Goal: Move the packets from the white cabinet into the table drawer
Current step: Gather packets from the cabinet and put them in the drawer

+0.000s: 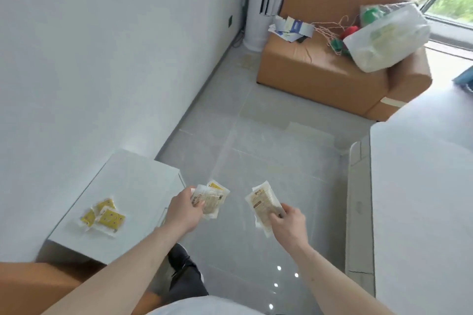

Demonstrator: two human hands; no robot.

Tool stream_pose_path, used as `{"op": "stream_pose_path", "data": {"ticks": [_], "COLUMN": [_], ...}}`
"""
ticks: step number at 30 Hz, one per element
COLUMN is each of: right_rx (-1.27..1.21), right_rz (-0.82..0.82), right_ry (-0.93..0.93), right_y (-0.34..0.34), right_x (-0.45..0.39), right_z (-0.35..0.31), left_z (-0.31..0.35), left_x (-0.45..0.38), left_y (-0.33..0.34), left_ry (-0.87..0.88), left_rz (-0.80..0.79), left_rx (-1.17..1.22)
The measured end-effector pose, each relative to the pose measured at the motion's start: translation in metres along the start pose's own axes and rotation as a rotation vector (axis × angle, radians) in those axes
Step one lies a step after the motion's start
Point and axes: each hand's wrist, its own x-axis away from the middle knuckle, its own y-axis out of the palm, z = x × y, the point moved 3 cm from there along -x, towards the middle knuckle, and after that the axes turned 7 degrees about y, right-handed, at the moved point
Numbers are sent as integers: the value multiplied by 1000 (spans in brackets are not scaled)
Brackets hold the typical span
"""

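**Packets in both hands above the floor, more on the cabinet top**

The grey tiled floor [256, 140] fills the middle of the view. Taking the white cabinet [133, 186] as the landmark: it stands at the lower left against the wall, and its flat top carries a small cluster of yellow packets [105, 216], lying overlapped and flat near its left edge. Far beyond the cabinet, to the upper right, an orange sofa [320, 71] holds a white plastic bag [389, 38], some papers [291, 27] and coloured hangers. Well to the right of the cabinet, across the floor, the pale worktop [422, 199] runs down the right edge of the view; whether its drawer is open cannot be told.

Just right of the cabinet's front edge, the left hand [183, 208] holds a few beige packets [211, 199] over the floor, thumb on top and fingers curled beneath them. Further right of the cabinet, apart from the first bundle, the right hand [288, 222] grips its own pale packets [263, 206], fingers folded round their lower end.
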Motion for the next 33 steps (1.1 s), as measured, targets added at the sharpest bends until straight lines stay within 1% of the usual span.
{"op": "stream_pose_path", "data": {"ticks": [4, 12, 19, 26, 33], "right_rx": [-47, -209, -334, -399, -435], "right_rz": [96, 265, 388, 452, 552], "right_ry": [32, 149, 202, 252, 286], "right_y": [-100, -268, -365, -459, -553], "right_x": [13, 53, 57, 41, 49], "right_z": [73, 204, 277, 338, 411], "left_z": [76, 227, 334, 403, 475], "left_x": [35, 100, 124, 139, 186], "left_y": [80, 220, 315, 421, 516], "left_ry": [115, 319, 427, 437, 485], "left_rz": [-38, -239, -343, -433, -541], "left_rx": [-51, -125, -131, -128, -132]}}
